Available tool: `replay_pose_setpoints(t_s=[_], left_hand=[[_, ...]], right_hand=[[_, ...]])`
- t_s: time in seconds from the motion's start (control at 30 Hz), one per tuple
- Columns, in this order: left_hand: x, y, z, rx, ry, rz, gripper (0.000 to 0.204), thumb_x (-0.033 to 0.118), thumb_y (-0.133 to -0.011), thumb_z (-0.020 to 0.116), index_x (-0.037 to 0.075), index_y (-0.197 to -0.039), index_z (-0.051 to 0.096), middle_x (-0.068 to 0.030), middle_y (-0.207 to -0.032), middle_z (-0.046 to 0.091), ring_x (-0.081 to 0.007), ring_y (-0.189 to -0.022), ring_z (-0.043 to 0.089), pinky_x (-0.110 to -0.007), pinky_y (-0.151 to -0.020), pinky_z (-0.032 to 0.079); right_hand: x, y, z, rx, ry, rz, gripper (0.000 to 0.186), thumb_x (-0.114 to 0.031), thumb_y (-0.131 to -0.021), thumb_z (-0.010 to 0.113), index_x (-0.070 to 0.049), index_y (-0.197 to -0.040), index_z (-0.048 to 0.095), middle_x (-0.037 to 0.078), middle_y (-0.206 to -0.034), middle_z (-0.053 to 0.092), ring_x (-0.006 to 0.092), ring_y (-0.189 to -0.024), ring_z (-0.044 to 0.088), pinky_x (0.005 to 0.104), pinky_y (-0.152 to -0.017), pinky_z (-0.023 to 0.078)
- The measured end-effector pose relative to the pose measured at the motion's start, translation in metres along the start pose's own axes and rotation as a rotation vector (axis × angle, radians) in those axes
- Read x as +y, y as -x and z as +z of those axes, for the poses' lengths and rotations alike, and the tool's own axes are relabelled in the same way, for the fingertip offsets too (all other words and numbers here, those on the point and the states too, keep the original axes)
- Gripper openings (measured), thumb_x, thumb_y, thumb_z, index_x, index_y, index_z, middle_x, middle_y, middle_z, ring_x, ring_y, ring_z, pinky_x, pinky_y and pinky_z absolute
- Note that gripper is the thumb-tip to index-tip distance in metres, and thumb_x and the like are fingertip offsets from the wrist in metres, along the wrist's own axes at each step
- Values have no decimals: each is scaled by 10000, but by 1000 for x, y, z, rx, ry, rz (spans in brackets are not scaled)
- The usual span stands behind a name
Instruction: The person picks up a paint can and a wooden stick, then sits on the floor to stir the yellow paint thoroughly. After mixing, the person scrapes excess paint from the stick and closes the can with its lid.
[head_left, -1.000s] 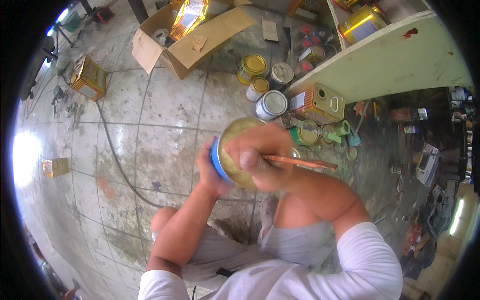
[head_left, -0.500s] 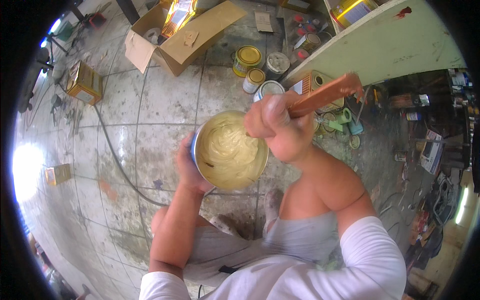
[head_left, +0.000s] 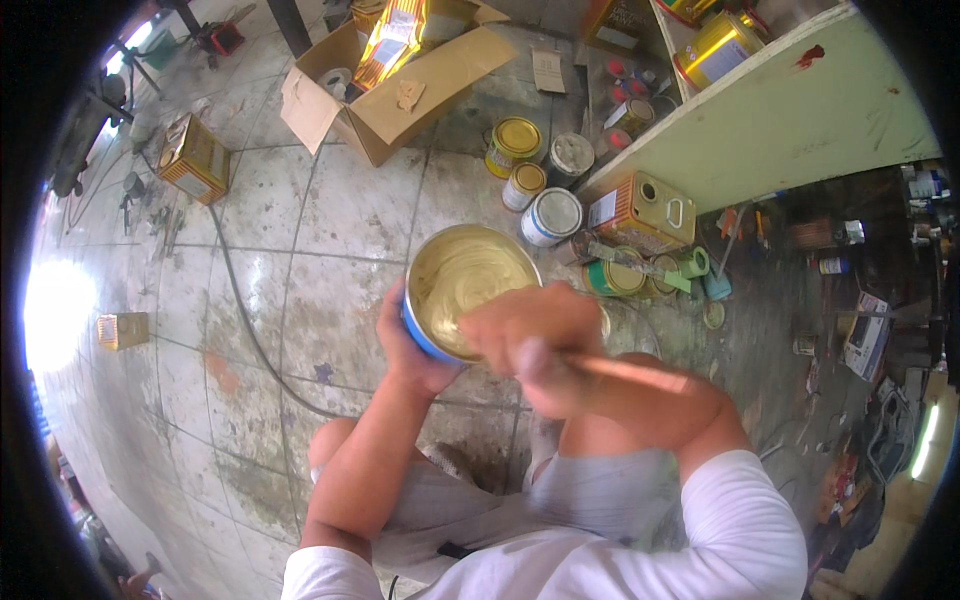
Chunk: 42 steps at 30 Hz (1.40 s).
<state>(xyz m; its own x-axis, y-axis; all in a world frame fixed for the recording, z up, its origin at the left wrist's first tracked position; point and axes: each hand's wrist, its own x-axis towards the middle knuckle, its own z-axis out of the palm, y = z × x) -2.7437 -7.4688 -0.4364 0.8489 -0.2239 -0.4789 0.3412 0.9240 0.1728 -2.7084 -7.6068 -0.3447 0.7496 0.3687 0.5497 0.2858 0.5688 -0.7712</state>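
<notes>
A round can (head_left: 424, 338) with a blue outside is tilted toward me, and thick yellowish paste (head_left: 465, 285) swirls inside it. My left hand (head_left: 408, 352) is wrapped round its left and lower side. Over the can's lower right rim, my right hand (head_left: 540, 345) is closed round a flat reddish-brown stick (head_left: 635, 374). One end of the stick sticks out from the fist toward my right forearm, blurred by motion. Its other end is hidden by the hand, so I cannot tell how deep it reaches into the paste.
Beyond the can stand a yellow-lidded tin (head_left: 515, 140), a white tin (head_left: 551, 217) and a rectangular metal can (head_left: 652, 210). Farther off are an open cardboard box (head_left: 400, 110) and a pale green shelf panel (head_left: 760, 120). A hose (head_left: 240, 320) runs along the tiled floor at left.
My right hand has swung down and toward me across the can, and the stick's free end has dropped from upper right to lower right. The can now sits slightly farther right in view.
</notes>
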Motion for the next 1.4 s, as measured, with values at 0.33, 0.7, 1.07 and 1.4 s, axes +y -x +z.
replay_pose_setpoints(t_s=[0.33, 0.7, 1.07, 1.4], left_hand=[[8, -4, -8, -66, -74, -127, 619, 485, -1006, 375, 42, -1408, 532, -171, -1356, 614, -346, -1225, 606, -515, -1062, 487], [-14, -8, 0, 28, -69, -143, 629, 532, -980, 414, 52, -1348, 586, -163, -1323, 639, -333, -1206, 614, -480, -1061, 475], [-2, -5, -6, -39, -30, -65, 637, 509, -995, 369, 39, -1385, 552, -162, -1364, 608, -338, -1240, 594, -499, -1067, 473], [-15, -2, -9, -42, -165, -186, 688, 559, -1007, 346, 53, -1449, 491, -174, -1419, 570, -356, -1283, 569, -514, -1111, 446]], right_hand=[[-2, -15, -59, 161, -90, 223, 422, -325, -1056, 547, -87, -719, 459, 8, -520, 371, 148, -435, 288, 338, -465, 263], [4, -11, -23, 30, 68, 115, 528, -305, -1059, 556, -68, -604, 429, 26, -527, 418, 168, -452, 351, 338, -483, 299], [-7, -16, -45, 124, -257, 449, 502, -265, -1116, 393, -109, -644, 330, -5, -512, 282, 132, -463, 231, 339, -491, 228], [-3, -11, -35, -46, 456, -74, 380, -309, -989, 663, -11, -753, 665, 76, -580, 561, 247, -494, 567, 345, -480, 422]])
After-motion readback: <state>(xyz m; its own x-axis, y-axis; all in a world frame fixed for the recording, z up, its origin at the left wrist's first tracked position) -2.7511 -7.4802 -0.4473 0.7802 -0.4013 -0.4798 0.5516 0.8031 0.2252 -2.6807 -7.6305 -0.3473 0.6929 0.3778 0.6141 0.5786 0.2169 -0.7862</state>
